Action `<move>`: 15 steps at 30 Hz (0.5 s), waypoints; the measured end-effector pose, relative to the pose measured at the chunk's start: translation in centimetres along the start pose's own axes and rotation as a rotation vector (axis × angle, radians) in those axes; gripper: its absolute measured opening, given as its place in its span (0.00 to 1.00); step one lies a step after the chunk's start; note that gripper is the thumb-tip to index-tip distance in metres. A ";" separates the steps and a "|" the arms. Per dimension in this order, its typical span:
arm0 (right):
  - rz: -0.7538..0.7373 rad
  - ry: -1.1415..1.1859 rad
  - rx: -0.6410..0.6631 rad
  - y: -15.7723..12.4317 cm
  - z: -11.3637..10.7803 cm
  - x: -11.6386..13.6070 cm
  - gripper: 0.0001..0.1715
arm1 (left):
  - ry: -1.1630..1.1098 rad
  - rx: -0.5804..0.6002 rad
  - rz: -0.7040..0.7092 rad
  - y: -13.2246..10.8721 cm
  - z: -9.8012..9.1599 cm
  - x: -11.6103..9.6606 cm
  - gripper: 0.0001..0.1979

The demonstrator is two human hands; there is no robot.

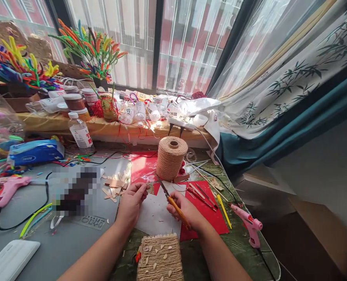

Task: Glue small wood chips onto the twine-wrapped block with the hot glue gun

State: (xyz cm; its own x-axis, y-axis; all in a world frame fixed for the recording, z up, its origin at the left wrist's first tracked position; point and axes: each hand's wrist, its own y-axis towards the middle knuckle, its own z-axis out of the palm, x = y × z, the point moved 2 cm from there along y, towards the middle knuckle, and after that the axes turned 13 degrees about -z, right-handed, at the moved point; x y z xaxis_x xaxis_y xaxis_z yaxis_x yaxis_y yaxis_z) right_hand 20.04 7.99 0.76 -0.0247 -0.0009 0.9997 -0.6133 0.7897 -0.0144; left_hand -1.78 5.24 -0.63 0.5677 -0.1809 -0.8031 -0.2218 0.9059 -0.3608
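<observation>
In the head view, my right hand [183,210] grips a pair of scissors [173,205] by the orange handles, the dark blades pointing up and left. My left hand [134,201] is closed in a pinch to the left of the blades; whatever is between its fingertips is too small to make out. Just beyond the blades a large spool of twine [164,162] stands upright. White paper [151,214] lies under and between my hands. Nearest to me is a twine-wrapped box [158,261] dotted with small pale pieces and a bit of red and orange at its left edge.
Wooden sticks [114,185] lie left of the paper. Brushes [202,197] rest on a red sheet [195,226]. Pink glue guns [251,224] with cords lie on both sides. A bottle [81,134] and blue tissue pack [35,152] stand behind. Jars crowd the sill.
</observation>
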 end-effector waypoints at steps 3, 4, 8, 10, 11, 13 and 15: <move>0.077 0.014 0.028 -0.9 -0.4 0.8 0.34 | -0.035 0.044 -0.046 -0.1 0.3 0.2 0.16; 0.106 0.021 0.056 -1.4 -0.5 1.0 0.34 | -0.052 0.057 -0.064 -0.2 0.3 0.3 0.15; 0.185 0.042 0.083 -3.0 -0.4 1.4 0.35 | -0.106 0.058 -0.158 -0.5 0.4 0.5 0.15; 0.214 0.044 0.075 -3.4 0.3 1.2 0.36 | -0.125 0.057 -0.216 -0.7 0.3 0.7 0.15; 0.222 0.031 0.069 -3.5 0.6 1.1 0.37 | -0.135 0.060 -0.235 -0.8 0.3 0.8 0.15; 0.233 -0.025 0.056 -3.5 1.3 1.1 0.37 | -0.153 0.073 -0.247 -0.9 0.3 1.0 0.15; 0.244 -0.085 0.043 -3.4 1.9 1.2 0.36 | -0.157 0.077 -0.239 -0.9 0.3 1.2 0.15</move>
State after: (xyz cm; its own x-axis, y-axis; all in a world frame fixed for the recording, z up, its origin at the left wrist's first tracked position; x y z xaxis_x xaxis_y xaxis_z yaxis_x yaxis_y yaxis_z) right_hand 20.64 4.13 1.97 -0.2410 0.1334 0.9613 -0.6138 0.7463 -0.2574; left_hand -0.68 4.31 -1.12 0.7135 -0.3366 -0.6145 -0.0095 0.8723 -0.4889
